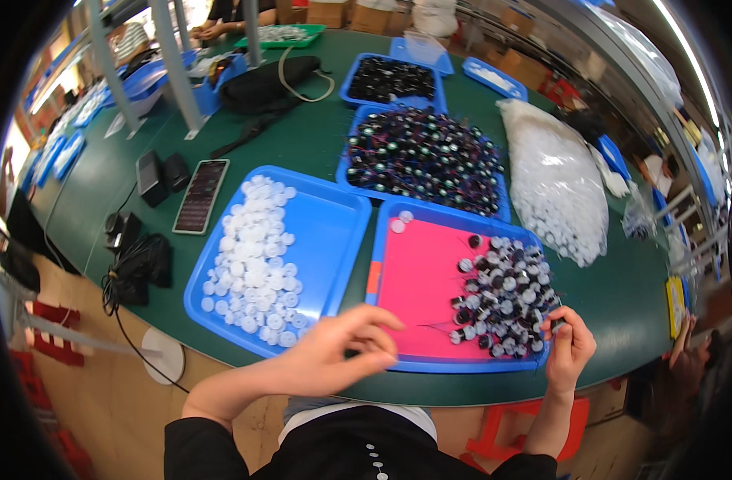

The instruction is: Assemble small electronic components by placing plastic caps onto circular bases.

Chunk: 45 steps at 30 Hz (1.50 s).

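Note:
My left hand point(342, 350) hovers at the near edge between two blue trays, thumb and index finger apart, with nothing visible between them. My right hand point(570, 346) is closed in a pinch at the right tray's near right corner, on a small dark part point(555, 325) mostly hidden by the fingers. In the pink-lined right tray point(418, 366) lies a heap of small black round parts with white caps point(506, 296), some with thin wires. Two white caps point(399, 226) sit in its far left corner. The left tray point(334, 232) holds loose white round caps point(254, 256).
Behind stand a tray of wired black round parts point(422, 156) and a tray of black pieces point(391, 78). A clear bag of white parts point(554, 180) lies at right. At left are a phone point(201, 197), small black boxes point(151, 178) and cables; a black bag point(270, 84) lies farther back.

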Available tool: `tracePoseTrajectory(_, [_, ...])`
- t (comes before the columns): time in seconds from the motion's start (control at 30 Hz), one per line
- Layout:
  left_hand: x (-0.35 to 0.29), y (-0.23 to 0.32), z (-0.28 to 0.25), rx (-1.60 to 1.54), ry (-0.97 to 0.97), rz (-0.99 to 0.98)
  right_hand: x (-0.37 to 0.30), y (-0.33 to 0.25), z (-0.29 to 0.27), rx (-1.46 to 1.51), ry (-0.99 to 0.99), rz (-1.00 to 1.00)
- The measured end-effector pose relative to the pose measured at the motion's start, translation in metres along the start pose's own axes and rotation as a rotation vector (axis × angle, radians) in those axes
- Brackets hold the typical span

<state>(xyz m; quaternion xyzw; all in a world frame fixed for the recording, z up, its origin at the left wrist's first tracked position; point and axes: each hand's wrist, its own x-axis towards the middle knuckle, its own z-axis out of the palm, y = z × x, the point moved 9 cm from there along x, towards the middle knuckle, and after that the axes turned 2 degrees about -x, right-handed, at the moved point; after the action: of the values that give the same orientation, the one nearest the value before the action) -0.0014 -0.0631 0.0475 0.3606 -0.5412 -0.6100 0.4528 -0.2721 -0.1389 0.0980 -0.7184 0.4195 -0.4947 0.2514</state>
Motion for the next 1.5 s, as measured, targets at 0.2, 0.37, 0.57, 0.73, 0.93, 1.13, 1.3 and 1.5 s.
tracePoseTrajectory(0.2, [0.005,0.035,-0.051,0.536,0.264,0.19,0.013,0.023,0.011,-0.25,-0.124,-0.06])
tracePoseTrajectory(0.37, [0.049,0.055,-0.052,0.933,0.281,0.299,0.023,-0.003,0.033,-0.661,-0.217,-0.449])
tracePoseTrajectory(0.57, [0.136,0.015,-0.048,1.376,0.269,0.357,0.024,0.01,0.05,-0.894,-0.288,-0.519])
tracePoseTrajectory(0.73, [0.17,0.033,-0.108,1.34,0.482,0.433,0.028,0.026,0.059,-0.784,-0.417,-0.465])
tracePoseTrajectory(0.93, [0.182,0.055,-0.133,1.449,0.456,0.283,0.038,-0.007,0.032,-0.803,-0.169,-0.454])
tracePoseTrajectory(1.13, [0.22,0.023,-0.109,1.625,0.136,0.152,0.027,-0.032,0.027,-0.731,-0.136,-0.536])
tracePoseTrajectory(1.3, [0.236,0.02,-0.115,1.671,0.465,0.061,0.015,-0.028,0.029,-0.663,-0.195,-0.514])
tracePoseTrajectory(1.5, [0.246,0.031,-0.125,1.566,0.408,0.243,0.01,-0.025,0.03,-0.61,-0.219,-0.501])
